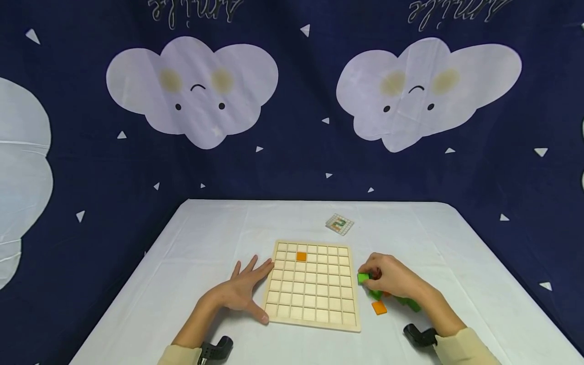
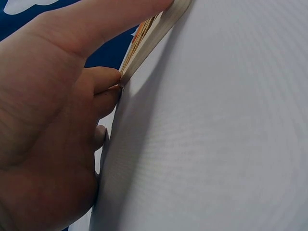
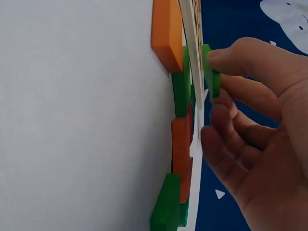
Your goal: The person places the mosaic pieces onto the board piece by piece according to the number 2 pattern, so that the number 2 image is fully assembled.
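A square wooden grid board [image 1: 312, 289] lies flat on the table, with one orange tile [image 1: 301, 256] in a cell of its second row from the back. My left hand [image 1: 239, 290] spreads along the board's left side, fingertips and thumb touching its edge. Between thumb and fingers, my right hand [image 1: 388, 274] pinches a light green tile [image 3: 211, 71], just off the board's right edge. Below that hand lies a loose pile of green, orange and red tiles, partly hidden by it. An orange tile [image 1: 379, 307] sits at the pile's near end.
Behind the board lies a small stack of printed pattern cards [image 1: 339, 224], showing a grid with coloured squares. A white cloth covers the table [image 1: 228, 223]. A dark blue curtain [image 1: 301, 167] with clouds hangs at the back. Black wrist devices [image 1: 218, 349] are on both forearms.
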Available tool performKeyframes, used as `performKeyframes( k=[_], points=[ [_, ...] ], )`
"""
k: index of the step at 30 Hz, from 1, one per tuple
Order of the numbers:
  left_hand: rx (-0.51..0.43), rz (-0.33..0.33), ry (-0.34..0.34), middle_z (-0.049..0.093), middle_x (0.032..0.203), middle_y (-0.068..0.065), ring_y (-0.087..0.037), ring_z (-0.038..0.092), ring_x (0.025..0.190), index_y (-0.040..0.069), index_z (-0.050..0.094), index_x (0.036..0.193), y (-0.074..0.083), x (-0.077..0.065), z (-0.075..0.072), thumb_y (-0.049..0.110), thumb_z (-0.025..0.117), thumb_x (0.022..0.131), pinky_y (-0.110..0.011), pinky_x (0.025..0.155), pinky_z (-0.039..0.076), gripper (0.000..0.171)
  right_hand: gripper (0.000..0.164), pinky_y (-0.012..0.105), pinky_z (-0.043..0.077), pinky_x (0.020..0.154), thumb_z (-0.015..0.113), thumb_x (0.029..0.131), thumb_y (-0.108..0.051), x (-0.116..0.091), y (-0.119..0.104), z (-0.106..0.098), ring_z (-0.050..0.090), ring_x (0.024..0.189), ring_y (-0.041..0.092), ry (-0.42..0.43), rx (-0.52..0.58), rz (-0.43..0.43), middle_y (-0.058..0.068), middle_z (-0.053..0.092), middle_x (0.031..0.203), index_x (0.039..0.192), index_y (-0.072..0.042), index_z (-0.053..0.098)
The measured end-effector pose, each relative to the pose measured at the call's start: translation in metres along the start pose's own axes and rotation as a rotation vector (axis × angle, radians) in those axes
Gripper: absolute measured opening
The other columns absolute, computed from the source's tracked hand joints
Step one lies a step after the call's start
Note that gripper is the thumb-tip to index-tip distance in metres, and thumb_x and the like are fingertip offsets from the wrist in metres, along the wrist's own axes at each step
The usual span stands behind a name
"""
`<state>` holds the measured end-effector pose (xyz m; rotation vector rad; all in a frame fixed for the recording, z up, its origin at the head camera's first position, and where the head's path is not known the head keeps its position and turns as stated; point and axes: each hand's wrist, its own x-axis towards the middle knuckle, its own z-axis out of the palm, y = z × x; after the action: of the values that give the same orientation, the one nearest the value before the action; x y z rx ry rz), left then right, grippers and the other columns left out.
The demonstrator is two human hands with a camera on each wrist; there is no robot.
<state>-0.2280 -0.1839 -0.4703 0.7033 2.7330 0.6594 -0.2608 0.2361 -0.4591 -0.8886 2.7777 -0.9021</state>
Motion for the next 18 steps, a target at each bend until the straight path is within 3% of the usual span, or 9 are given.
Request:
performKeyframes(
  k=[9,18],
  points=[
    [-0.009,0.008,0.0,0.014,0.16,0.004,-0.029,-0.005,0.145,0.018,0.021,0.155,-0.001,0.001,0.001,0.071,0.081,0.045,-0.057,0.11,-0.013,0.136,0.026,0.025,0.047,0.057,0.076,0.083,-0.02,0.01,0.002,0.0,0.051,0.07,0.011,0.039,-0.008,0.033,-0.011,0.058,0.086,0.108,-0.016,0.073],
    [-0.011,0.012,-0.002,0.014,0.16,0.002,-0.031,-0.004,0.145,0.017,0.021,0.155,0.0,-0.001,-0.002,0.071,0.081,0.046,-0.058,0.11,-0.013,0.135,0.028,0.026,0.048,0.057,0.075,0.084,-0.021,0.031,-0.003,0.003,0.052,0.073,0.013,0.031,0.038,-0.009,-0.009,0.061,0.091,0.11,-0.013,0.073]
  ],
)
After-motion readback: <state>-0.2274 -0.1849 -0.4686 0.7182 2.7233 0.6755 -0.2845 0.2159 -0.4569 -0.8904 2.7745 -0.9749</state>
